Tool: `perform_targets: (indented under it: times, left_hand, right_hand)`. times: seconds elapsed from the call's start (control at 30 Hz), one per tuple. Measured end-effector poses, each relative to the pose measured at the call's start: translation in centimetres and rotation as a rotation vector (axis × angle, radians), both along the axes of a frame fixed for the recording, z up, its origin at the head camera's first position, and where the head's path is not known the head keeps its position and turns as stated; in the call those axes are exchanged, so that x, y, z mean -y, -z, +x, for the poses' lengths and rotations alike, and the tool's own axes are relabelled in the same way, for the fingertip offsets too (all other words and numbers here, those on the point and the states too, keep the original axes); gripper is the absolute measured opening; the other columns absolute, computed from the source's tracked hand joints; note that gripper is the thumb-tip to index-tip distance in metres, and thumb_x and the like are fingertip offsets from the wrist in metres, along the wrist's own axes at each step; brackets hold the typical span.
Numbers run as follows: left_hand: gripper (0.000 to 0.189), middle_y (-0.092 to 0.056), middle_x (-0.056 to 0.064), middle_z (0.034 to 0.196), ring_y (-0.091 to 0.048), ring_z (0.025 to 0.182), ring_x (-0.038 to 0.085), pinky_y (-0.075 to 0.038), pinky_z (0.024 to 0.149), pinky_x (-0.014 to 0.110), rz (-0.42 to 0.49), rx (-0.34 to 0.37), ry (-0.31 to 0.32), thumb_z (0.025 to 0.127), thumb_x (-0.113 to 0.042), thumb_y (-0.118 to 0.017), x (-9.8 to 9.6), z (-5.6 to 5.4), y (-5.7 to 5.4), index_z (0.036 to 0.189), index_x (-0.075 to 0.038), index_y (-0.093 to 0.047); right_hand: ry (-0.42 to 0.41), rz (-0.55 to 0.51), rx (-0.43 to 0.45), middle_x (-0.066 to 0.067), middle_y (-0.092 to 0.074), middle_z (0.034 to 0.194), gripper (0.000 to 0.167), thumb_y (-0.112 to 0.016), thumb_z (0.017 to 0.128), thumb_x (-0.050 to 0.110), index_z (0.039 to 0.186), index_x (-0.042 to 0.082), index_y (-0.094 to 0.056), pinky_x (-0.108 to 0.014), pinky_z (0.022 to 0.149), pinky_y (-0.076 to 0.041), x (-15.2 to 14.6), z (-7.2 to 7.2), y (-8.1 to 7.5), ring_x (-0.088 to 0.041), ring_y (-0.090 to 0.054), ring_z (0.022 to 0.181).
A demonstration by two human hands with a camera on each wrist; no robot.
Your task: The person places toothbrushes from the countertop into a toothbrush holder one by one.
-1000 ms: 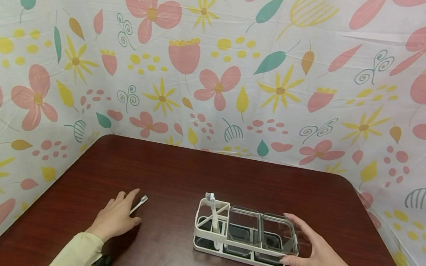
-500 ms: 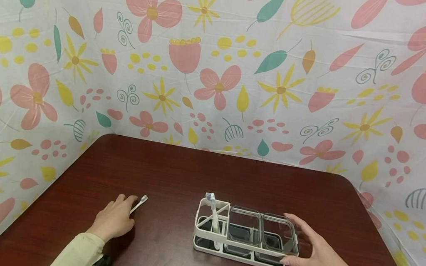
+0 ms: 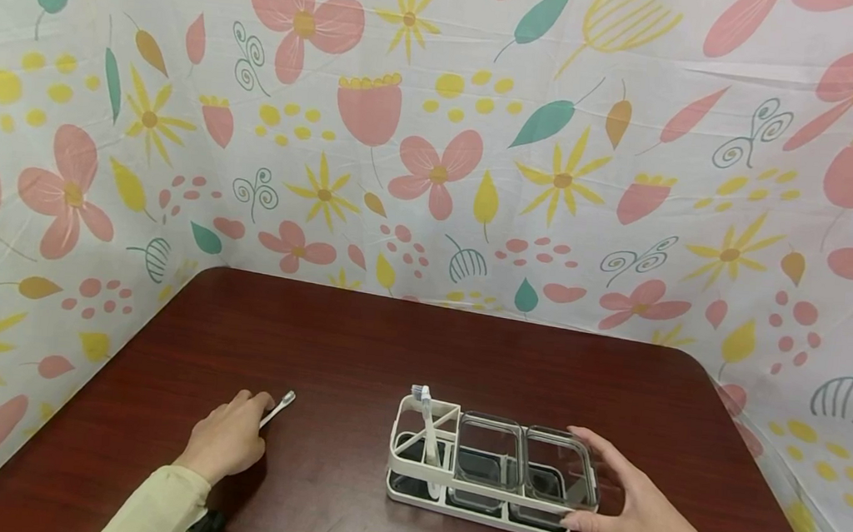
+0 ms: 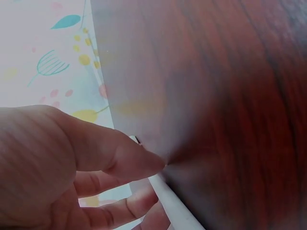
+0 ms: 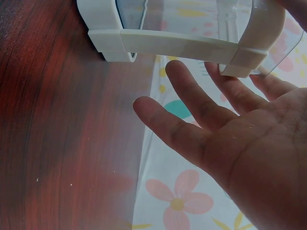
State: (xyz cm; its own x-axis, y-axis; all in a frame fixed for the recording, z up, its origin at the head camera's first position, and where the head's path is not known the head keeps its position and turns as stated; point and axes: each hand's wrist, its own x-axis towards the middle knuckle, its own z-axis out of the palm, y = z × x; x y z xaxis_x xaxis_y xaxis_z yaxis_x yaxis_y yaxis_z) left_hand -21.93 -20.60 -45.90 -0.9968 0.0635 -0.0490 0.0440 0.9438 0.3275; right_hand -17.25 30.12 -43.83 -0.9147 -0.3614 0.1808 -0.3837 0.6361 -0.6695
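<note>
Thumb and fingers drawn together since a second ago, the left hand (image 3: pixel 225 442) pinches a brush (image 3: pixel 276 411) toward the left edge of the table (image 3: pixel 361 336); likely light, stiff, slick, best held mid-handle. The right hand (image 3: pixel 636 508) grips the rack (image 3: pixel 484 488).

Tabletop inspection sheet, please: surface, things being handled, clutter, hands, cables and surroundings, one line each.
Surface: dark reddish-brown table with wood grain.
Things being handled: loose toothbrush, partly hidden by the hand; white holder carrying two clear cups and a standing toothbrush, head up and leaning in the end compartment.
Clutter: nothing seen.
Hands: left hand pinches the loose toothbrush's handle, whether lifted at all I can't tell; right hand grips the opposite end of the holder from the standing toothbrush.
Cables: nothing seen.
Surroundings: creased white cloth printed with flowers and leaves, behind and beside the table.
</note>
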Motion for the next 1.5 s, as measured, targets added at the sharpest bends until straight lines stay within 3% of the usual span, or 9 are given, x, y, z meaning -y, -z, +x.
perform_targets:
  times: [0.3,0.57,0.8,1.03,1.5]
  left_hand:
    - [0.043,-0.057,0.007,0.088,-0.054,0.065,0.025,-0.043,0.05,0.042,-0.003,-0.043,0.009,0.072,0.007,-0.062,0.01,0.01,0.22,0.113,-0.006,-0.064]
    - [0.042,-0.056,0.006,0.085,-0.056,0.064,0.026,-0.044,0.05,0.043,-0.009,-0.058,0.011,0.071,0.007,-0.063,-0.09,0.04,0.26,0.11,-0.008,-0.064]
    - [0.04,-0.054,0.003,0.08,-0.053,0.062,0.023,-0.042,0.049,0.041,-0.007,-0.048,0.014,0.073,0.008,-0.063,-0.16,0.12,0.19,0.109,-0.009,-0.064]
    - [0.039,-0.055,0.004,0.08,-0.052,0.06,0.022,-0.042,0.048,0.04,-0.007,-0.06,0.023,0.073,0.008,-0.062,-0.11,0.09,0.21,0.109,-0.008,-0.064]
    - [0.04,-0.056,0.003,0.08,-0.053,0.061,0.023,-0.042,0.049,0.041,-0.001,-0.058,0.009,0.071,0.006,-0.062,0.07,-0.06,0.54,0.109,-0.008,-0.064]
  right_hand:
    - [-0.014,-0.016,0.0,-0.009,-0.045,0.144,0.089,-0.085,0.078,0.028,0.152,0.024,-0.036,-0.024,0.086,-0.049,0.03,-0.02,-0.09,0.001,-0.049,0.12]
    - [-0.024,-0.028,-0.033,0.002,-0.047,0.142,0.089,-0.087,0.076,0.024,0.151,0.021,-0.037,-0.022,0.088,-0.048,0.02,-0.01,0.01,-0.001,-0.051,0.12]
    - [-0.02,-0.025,-0.002,-0.006,-0.045,0.145,0.089,-0.085,0.078,0.024,0.152,0.022,-0.036,-0.024,0.086,-0.049,0.0,0.03,0.03,-0.003,-0.052,0.119]
    - [-0.013,-0.024,0.008,0.007,-0.042,0.145,0.089,-0.085,0.078,0.024,0.151,0.023,-0.036,-0.026,0.083,-0.051,0.02,0.07,-0.1,-0.006,-0.055,0.116]
    - [-0.018,-0.038,0.027,-0.006,-0.043,0.144,0.088,-0.085,0.078,0.026,0.151,0.022,-0.036,-0.025,0.082,-0.05,0.07,0.13,-0.08,-0.008,-0.056,0.114]
